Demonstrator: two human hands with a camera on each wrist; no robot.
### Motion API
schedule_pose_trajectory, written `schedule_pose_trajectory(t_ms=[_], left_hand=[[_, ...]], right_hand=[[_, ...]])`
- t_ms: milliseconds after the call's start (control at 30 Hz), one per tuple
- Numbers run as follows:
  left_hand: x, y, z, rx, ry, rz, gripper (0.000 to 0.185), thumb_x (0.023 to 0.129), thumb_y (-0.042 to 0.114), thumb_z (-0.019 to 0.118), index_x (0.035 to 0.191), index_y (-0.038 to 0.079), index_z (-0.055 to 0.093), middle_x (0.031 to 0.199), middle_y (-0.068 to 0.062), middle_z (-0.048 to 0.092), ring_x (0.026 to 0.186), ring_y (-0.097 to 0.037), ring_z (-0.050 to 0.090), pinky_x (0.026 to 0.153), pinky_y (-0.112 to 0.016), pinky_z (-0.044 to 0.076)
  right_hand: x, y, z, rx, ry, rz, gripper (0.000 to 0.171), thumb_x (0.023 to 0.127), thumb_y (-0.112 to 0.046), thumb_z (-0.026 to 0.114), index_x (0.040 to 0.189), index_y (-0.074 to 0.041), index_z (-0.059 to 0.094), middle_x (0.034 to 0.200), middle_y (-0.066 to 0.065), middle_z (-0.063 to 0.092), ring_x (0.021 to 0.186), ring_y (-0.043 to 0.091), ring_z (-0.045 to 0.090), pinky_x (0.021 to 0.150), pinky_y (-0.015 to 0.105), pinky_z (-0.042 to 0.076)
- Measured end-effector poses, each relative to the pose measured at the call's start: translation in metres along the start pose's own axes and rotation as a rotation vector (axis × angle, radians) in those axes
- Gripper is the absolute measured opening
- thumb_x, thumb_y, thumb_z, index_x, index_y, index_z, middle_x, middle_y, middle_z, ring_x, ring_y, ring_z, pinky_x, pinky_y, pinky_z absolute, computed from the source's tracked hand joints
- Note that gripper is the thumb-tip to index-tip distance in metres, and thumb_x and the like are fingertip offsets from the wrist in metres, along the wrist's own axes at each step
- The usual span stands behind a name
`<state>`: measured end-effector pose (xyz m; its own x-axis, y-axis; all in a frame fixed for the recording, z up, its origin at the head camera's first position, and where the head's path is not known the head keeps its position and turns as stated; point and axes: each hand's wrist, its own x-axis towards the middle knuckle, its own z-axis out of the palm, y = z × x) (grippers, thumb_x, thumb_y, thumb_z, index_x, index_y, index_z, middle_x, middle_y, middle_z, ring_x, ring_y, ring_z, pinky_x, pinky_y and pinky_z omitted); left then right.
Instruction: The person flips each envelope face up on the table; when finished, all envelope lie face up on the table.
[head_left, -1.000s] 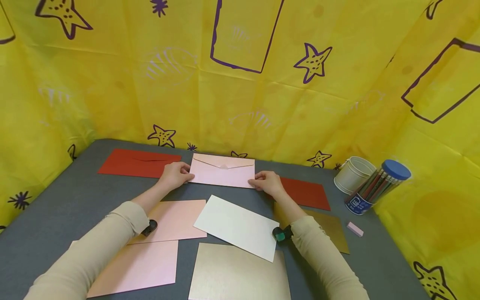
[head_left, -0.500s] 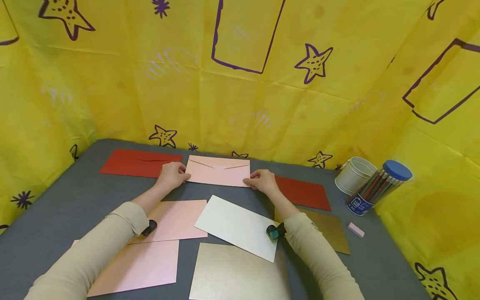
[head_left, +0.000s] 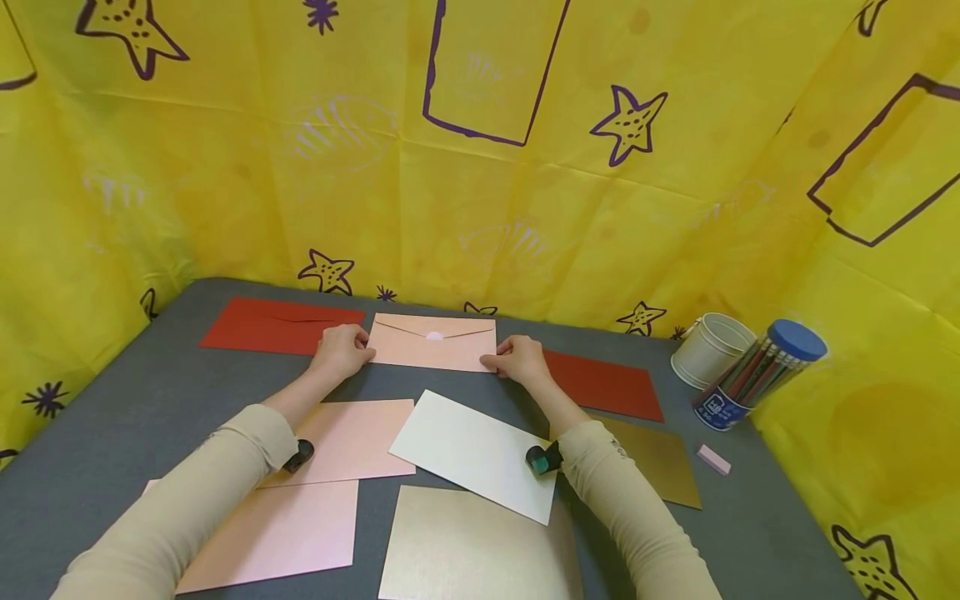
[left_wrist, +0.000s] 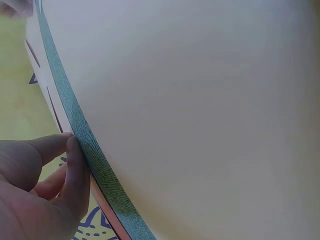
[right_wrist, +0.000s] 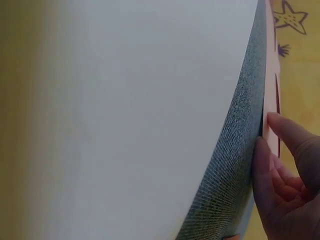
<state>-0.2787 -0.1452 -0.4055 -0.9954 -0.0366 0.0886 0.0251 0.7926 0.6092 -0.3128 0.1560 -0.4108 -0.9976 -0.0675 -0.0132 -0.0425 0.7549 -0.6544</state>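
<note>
A pale pink envelope point(head_left: 420, 352) lies at the back middle of the table, flap side up, with a whitish round spot at the flap's tip. My left hand point(head_left: 340, 352) pinches its left edge near the front corner between thumb and fingers. At the opposite front corner, my right hand point(head_left: 521, 360) pinches the envelope the same way. To the left lies a red envelope point(head_left: 262, 327), partly behind my left hand. Another red envelope point(head_left: 603, 385) lies right of my right hand. Both wrist views are mostly filled by a pale sheet close to the lens.
Nearer me lie a white card point(head_left: 476, 458), a pink one point(head_left: 363, 442), a lighter pink sheet point(head_left: 285, 533), a champagne sheet point(head_left: 472, 550) and a gold one point(head_left: 660, 458). At the right stand a white tin bucket point(head_left: 708, 350) and a pencil tub point(head_left: 723, 407), near an eraser point(head_left: 713, 459).
The pink envelope has shifted left and slightly toward me. My right hand has moved left with it; my left hand has moved a little left too.
</note>
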Motion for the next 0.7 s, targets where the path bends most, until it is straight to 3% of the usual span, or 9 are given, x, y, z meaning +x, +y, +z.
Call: schedule_pose_trajectory(t_ms=[700], left_hand=[[-0.0015,0.0009,0.0028,0.038,-0.044,0.022,0.031,0.089,0.011,0.068,0.111,-0.011,0.061,0.096,-0.021,0.059,0.089,-0.033,0.054,0.078,-0.043,0.048]], right_hand=[[0.0022,0.0025,-0.0004,0.016,-0.048,0.015,0.035,0.077,-0.028,0.085,0.091,-0.002,0.066,0.072,0.005,0.068,0.058,0.013,0.067,0.059,0.024,0.053]])
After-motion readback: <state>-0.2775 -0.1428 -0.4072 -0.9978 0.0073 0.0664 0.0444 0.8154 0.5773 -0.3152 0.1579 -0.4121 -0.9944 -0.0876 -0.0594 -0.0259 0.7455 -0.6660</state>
